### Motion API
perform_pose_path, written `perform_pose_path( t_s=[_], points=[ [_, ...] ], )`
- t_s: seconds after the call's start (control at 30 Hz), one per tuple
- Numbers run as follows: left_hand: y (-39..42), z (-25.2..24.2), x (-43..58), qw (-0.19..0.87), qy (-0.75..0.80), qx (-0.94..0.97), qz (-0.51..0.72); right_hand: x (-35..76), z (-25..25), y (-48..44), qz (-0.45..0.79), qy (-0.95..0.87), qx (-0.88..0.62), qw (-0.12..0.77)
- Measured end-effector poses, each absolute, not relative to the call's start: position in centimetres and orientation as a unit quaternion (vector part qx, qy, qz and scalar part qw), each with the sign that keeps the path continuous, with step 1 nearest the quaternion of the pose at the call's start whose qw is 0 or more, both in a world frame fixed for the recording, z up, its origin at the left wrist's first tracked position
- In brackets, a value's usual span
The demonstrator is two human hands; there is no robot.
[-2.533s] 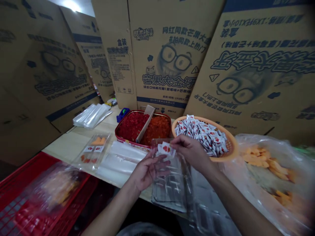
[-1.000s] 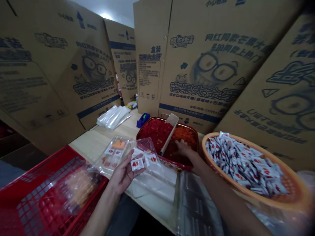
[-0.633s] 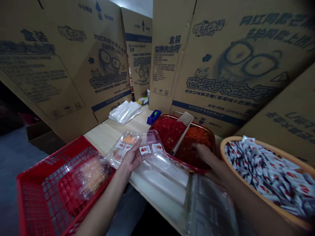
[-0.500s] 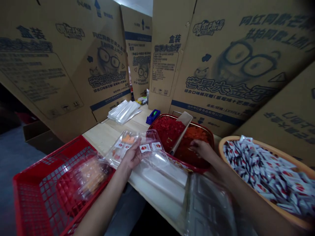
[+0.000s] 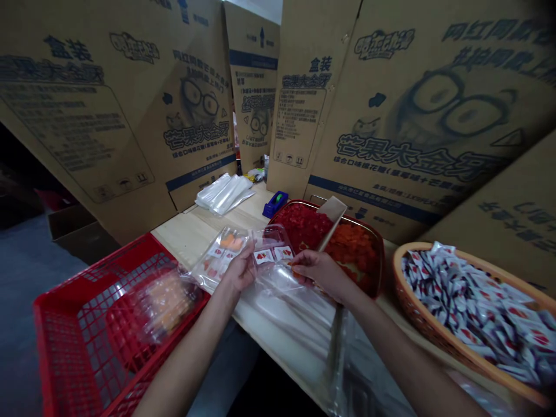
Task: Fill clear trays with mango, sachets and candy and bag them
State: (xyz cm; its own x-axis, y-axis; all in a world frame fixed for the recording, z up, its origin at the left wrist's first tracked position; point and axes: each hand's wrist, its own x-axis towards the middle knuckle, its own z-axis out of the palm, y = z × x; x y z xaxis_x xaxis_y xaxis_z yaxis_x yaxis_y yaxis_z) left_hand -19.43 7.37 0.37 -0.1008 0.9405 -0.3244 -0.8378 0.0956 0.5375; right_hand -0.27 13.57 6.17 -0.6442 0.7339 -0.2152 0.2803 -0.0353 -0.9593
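My left hand (image 5: 240,271) is closed on the edge of a clear plastic box (image 5: 286,279) with compartments. White sachets (image 5: 263,256) printed in red lie inside it. Under and left of that hand is another clear section holding orange pieces (image 5: 231,242), more sachets and pinkish pieces. Over the box's near right part, the fingertips of my right hand (image 5: 319,272) pinch a small orange piece (image 5: 299,271), mostly covered by the fingers. Just behind stands a red tray (image 5: 382,255), split by a cardboard strip (image 5: 332,223) into red pieces (image 5: 299,223) and orange pieces (image 5: 358,249).
An orange basket (image 5: 403,307) full of sachets stands at right. On the left is a red crate (image 5: 47,324) with a filled clear pack (image 5: 167,301). Plastic bags (image 5: 223,193) and a blue tape dispenser (image 5: 275,204) lie behind. Cardboard boxes (image 5: 391,116) wall the back.
My right hand has come left from the orange pieces in the red tray to above the clear box, now with an orange piece. My left hand stays on the box. The view has shifted slightly.
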Motion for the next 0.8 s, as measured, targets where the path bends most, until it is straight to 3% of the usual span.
perform_pose_path(
  t_s=[0.4,0.67,0.8],
  points=[
    [6.9,0.5,-19.6,0.66,0.313,0.1,0.675,-0.8,6.2,13.5,0.634,-0.638,-0.366,0.237],
    [7.1,1.1,-19.0,0.668,0.306,0.071,0.674,-3.5,6.0,10.5,0.442,-0.839,-0.227,0.221],
    [6.9,1.2,-19.0,0.662,0.303,0.071,0.682,-3.7,5.6,10.3,0.427,-0.858,-0.195,0.209]
  ],
)
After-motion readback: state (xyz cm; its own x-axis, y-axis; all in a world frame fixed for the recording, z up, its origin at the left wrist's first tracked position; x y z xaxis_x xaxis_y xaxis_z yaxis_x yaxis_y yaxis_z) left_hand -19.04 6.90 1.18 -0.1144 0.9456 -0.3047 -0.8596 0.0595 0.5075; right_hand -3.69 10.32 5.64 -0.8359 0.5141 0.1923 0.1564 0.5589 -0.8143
